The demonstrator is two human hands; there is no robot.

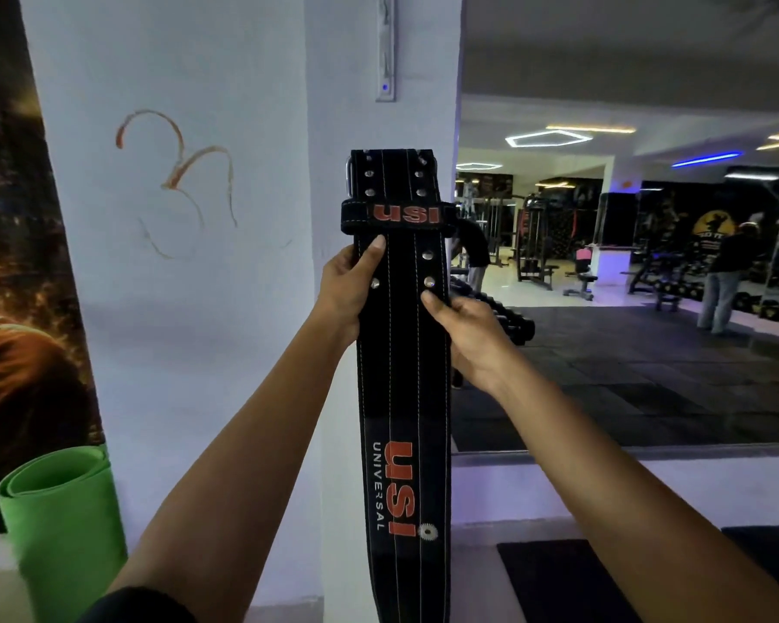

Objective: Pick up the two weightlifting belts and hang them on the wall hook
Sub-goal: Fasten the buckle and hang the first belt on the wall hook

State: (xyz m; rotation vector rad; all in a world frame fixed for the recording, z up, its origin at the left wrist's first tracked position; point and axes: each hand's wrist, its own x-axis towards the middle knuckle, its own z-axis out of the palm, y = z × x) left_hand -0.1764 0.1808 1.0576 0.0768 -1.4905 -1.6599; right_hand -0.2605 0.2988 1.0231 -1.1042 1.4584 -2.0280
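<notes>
A black weightlifting belt (401,375) with red USI lettering hangs upright in front of the white pillar, buckle end at the top. My left hand (349,287) grips its left edge, thumb on the front. My right hand (462,335) grips its right edge slightly lower. High above the belt, a metal wall hook rail (386,47) is fixed to the pillar. Whether a second belt lies behind this one I cannot tell.
A rolled green mat (59,514) stands at the lower left beside a wall poster (14,285). To the right a large mirror (626,263) reflects the gym, machines and a standing person. A dark mat (567,577) lies on the floor at the lower right.
</notes>
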